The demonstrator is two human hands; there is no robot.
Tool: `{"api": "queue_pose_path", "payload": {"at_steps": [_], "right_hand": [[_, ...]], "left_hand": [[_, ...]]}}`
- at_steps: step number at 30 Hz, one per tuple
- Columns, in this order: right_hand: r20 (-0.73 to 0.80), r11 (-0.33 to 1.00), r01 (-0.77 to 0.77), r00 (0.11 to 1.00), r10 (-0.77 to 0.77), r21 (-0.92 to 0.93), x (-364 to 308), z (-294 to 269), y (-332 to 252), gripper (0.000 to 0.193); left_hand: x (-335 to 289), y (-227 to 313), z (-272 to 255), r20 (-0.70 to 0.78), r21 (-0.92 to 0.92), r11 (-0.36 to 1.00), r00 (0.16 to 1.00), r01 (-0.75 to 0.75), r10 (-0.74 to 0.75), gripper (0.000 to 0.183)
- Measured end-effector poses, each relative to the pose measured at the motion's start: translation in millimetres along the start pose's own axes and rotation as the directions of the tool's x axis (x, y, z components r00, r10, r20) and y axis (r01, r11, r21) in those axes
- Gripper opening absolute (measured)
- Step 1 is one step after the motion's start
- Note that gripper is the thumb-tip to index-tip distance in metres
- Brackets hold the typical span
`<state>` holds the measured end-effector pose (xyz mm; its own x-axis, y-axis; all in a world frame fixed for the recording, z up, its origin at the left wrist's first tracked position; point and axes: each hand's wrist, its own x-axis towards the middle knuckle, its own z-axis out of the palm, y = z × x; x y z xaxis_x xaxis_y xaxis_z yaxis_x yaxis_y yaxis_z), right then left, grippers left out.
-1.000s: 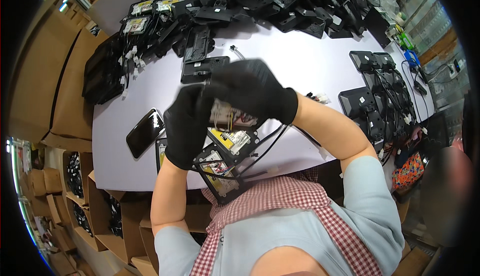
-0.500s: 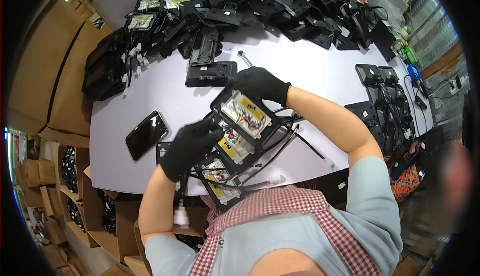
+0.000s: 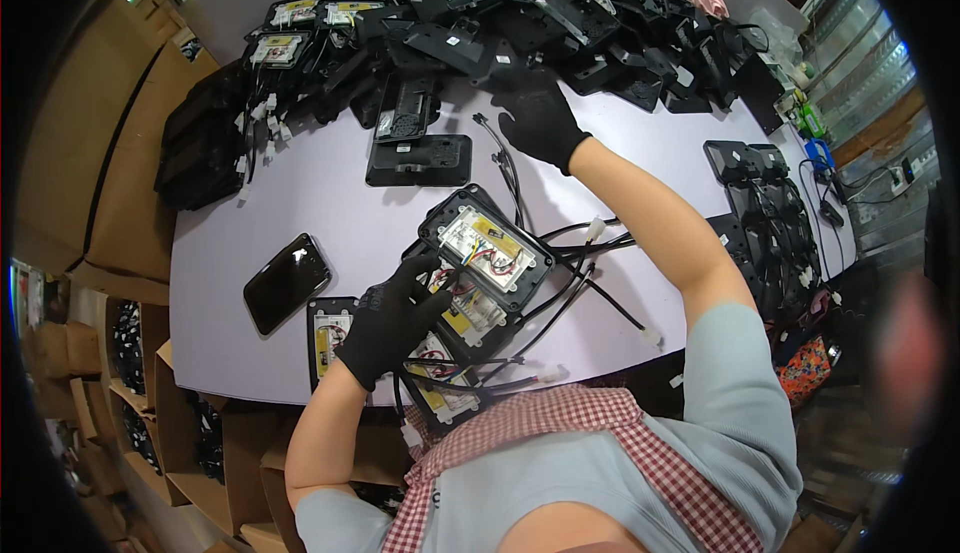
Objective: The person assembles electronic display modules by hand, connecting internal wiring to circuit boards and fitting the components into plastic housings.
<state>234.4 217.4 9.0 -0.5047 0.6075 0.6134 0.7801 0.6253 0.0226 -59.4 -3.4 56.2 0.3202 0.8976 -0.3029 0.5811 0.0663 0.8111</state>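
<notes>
While the right hand (image 3: 540, 118), thumb and fingers spread, hung by the far black housings (image 3: 580, 15), the left hand (image 3: 388, 325) lay against the open-backed units (image 3: 488, 246) on the near worktop (image 3: 610, 173), its grip unclear, and steadying them without snagging the cables (image 3: 622, 311) seemed best.

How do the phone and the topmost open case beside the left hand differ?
The phone shows a dark, glossy face, while the topmost case shows a pale board with a yellow patch and coloured wires. The phone lies alone on the table; the topmost case sits on other cases. The phone slants up to the right, the topmost case down to the right. Both are roughly rectangular with dark rims.
</notes>
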Motion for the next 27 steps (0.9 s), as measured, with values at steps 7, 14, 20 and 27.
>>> {"api": "queue_pose_path", "payload": {"at_steps": [7, 14, 20, 27], "right_hand": [[-0.041, 0.95, 0.005, 0.999, -0.019, -0.312, 21.3, -17.9, 59.9, 0.015], [0.295, 0.918, -0.198, 0.951, 0.095, 0.343, 30.6, -27.2, 93.2, 0.016], [-0.323, 0.847, -0.511, 0.834, 0.447, -0.148, 33.3, -1.6, 89.4, 0.054], [-0.078, 0.817, -0.544, 0.838, 0.539, -0.192, 21.8, 19.4, 132.4, 0.054]], "left_hand": [[5.9, -7.5, 9.2, -0.012, 0.019, 0.997, 0.997, -0.08, 0.08, 0.051], [-5.3, 5.3, 8.1, 0.019, -0.027, 1.0, 1.0, 0.015, -0.015, 0.053], [-4.2, 8.3, 8.2, -0.025, 0.041, 0.999, 1.0, -0.005, 0.006, 0.054], [19.6, 21.5, 14.7, -0.101, 0.022, 0.999, 0.994, -0.048, 0.05, 0.031]]}}
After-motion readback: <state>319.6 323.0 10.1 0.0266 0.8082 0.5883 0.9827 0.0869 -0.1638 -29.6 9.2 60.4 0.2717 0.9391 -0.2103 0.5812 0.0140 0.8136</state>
